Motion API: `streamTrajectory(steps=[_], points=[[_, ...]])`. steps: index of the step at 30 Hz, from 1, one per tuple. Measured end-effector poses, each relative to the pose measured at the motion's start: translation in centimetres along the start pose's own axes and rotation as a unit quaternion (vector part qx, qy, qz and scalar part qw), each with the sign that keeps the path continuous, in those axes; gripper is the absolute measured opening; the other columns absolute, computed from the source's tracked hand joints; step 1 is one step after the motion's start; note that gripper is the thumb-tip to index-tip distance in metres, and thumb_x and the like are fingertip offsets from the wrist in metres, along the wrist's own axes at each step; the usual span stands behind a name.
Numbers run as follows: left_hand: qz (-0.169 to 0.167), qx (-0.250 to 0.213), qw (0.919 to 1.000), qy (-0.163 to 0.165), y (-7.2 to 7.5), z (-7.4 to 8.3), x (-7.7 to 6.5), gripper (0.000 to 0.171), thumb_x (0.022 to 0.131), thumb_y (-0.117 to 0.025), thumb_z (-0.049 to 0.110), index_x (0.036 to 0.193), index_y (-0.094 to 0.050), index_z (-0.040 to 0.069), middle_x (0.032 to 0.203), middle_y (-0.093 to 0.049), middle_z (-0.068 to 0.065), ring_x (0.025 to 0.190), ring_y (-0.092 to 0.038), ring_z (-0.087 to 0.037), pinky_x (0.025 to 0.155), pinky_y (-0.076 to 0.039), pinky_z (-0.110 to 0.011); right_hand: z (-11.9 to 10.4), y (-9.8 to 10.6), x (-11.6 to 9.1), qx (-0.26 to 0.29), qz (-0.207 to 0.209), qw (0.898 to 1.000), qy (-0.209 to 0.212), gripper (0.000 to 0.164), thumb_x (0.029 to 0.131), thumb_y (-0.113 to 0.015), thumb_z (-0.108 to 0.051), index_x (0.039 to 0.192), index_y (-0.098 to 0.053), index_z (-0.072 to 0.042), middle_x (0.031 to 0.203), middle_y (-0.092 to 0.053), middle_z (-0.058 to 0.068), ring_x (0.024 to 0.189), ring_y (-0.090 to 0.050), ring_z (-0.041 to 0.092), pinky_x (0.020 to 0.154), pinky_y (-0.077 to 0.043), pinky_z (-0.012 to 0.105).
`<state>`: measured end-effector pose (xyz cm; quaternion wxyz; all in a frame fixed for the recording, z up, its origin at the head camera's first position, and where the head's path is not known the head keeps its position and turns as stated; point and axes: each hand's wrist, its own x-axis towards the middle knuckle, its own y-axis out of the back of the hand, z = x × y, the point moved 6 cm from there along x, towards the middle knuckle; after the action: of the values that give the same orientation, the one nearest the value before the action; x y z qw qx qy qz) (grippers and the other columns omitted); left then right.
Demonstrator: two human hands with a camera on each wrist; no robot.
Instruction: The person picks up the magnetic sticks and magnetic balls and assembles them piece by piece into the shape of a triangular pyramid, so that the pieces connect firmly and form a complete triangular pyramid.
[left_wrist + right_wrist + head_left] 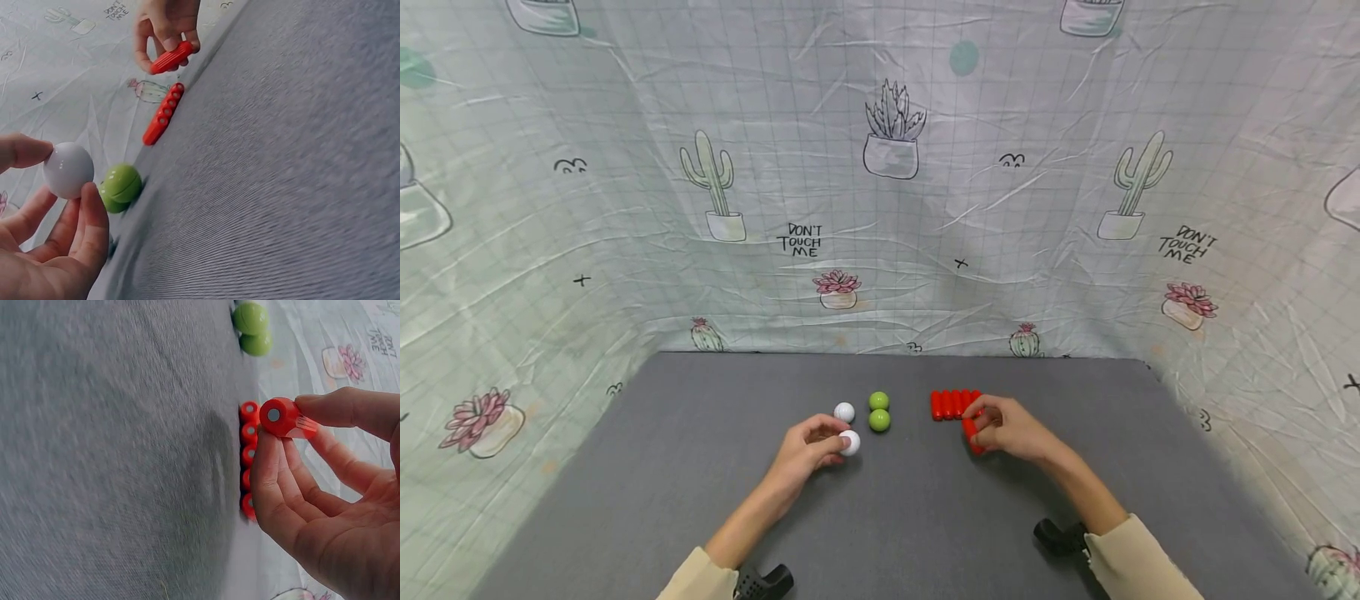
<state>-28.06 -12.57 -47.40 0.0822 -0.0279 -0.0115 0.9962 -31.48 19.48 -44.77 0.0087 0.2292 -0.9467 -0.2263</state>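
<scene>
A glossy white ball (69, 170) is pinched between the thumb and fingers of my left hand (811, 448), held off the table. Just behind it a second white ball (844, 412) rests on the grey surface. My right hand (1011, 429) grips a short red ribbed cylinder (287, 419) with a pale round spot on its end, also held in the air. Beyond that hand several matching red cylinders (951, 404) lie side by side in a tight row. Between the hands sit two green balls (879, 420), one behind the other and seemingly touching.
The grey table (700, 450) reaches back to a pale printed cloth (895, 250) that hangs behind it and along both sides. Black wrist devices (1060, 537) are strapped below both beige sleeves (1138, 558).
</scene>
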Motion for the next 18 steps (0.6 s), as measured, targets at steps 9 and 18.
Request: streamTrajectory(steps=[9,18], points=[[-0.035,0.017,0.9992,0.003,-0.9,-0.6,-0.9,0.041,0.089,-0.074,0.004,0.123,-0.06,-0.013,0.104,-0.068,-0.006,0.088,-0.068,-0.013,0.08,-0.061,-0.028,-0.9,-1.9,-0.3,-0.04,-0.04,0.997,0.043,0.036,0.085,-0.064,0.004,0.121,-0.068,0.005,0.11,-0.071,0.022,0.096,-0.064,0.022,0.073,-0.056,0.03],[-0.065,0.077,0.9949,0.002,-1.3,-0.9,-1.7,0.041,0.087,-0.076,0.007,0.122,-0.065,-0.011,0.098,-0.072,-0.005,0.085,-0.069,-0.008,0.079,-0.059,-0.023,-1.3,-3.7,-0.7,-0.019,-0.097,0.994,0.048,0.037,0.088,-0.066,0.004,0.125,-0.067,0.007,0.114,-0.072,0.022,0.094,-0.066,0.022,0.074,-0.057,0.025]])
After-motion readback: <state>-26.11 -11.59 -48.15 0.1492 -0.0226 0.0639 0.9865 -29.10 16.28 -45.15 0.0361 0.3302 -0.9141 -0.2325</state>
